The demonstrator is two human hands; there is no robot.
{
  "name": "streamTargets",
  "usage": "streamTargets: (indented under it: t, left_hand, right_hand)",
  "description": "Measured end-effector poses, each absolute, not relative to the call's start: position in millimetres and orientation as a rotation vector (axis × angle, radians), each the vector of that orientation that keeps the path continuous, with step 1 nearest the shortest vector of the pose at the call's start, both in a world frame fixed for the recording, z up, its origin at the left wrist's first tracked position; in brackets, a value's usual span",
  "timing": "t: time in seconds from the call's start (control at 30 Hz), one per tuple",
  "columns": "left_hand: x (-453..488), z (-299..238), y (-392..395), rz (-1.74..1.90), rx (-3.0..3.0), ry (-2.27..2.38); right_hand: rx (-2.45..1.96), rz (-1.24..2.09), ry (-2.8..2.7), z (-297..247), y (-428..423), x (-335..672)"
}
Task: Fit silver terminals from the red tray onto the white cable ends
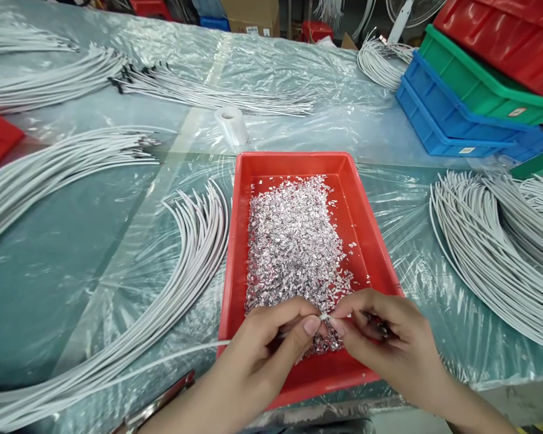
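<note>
Over the near part of a red tray [366, 241], both my hands meet fingertip to fingertip. A white cable [199, 348] runs in from the left under my left hand [276, 340], whose thumb and index finger pinch it close to its end. My right hand [384, 340] is closed too, its thumb and index finger pinching at the cable's tip; any small piece between them is too small to make out. Something dark and metallic, partly hidden, sits in the curled fingers of my right hand. Many small shiny metal pieces [294, 241] lie heaped in the tray below.
Bundles of white cables lie left [194, 241], right [489, 241] and at the back [217, 93] of the plastic-covered table. A clear film roll [232, 126] stands behind the tray. Stacked blue, green and red bins [475, 90] rise at the back right. A metal tool [163, 398] lies by my left forearm.
</note>
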State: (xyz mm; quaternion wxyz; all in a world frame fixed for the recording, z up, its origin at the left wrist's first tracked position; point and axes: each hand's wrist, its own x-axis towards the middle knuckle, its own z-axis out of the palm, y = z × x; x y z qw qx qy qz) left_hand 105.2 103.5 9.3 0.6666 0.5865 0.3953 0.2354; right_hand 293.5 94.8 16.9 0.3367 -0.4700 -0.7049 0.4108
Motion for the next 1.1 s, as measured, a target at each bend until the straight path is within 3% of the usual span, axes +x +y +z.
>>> streamTargets:
  t: [0.53, 0.83, 1.1]
  left_hand:
    - [106.5, 8.9, 108.1, 0.639, 1.321, 0.998]
    - [103.0, 9.1, 113.5, 0.615, 1.058, 0.837]
    - [102.2, 10.9, 118.6, 0.608, 0.904, 0.745]
  right_hand:
    - [-1.235, 1.223, -1.81, 19.3, 88.2, 294.4]
    - [-1.374, 1.104, -1.723, 21.5, 107.1, 304.4]
    - [-1.427, 1.216, -1.655, 7.5, 115.8, 303.6]
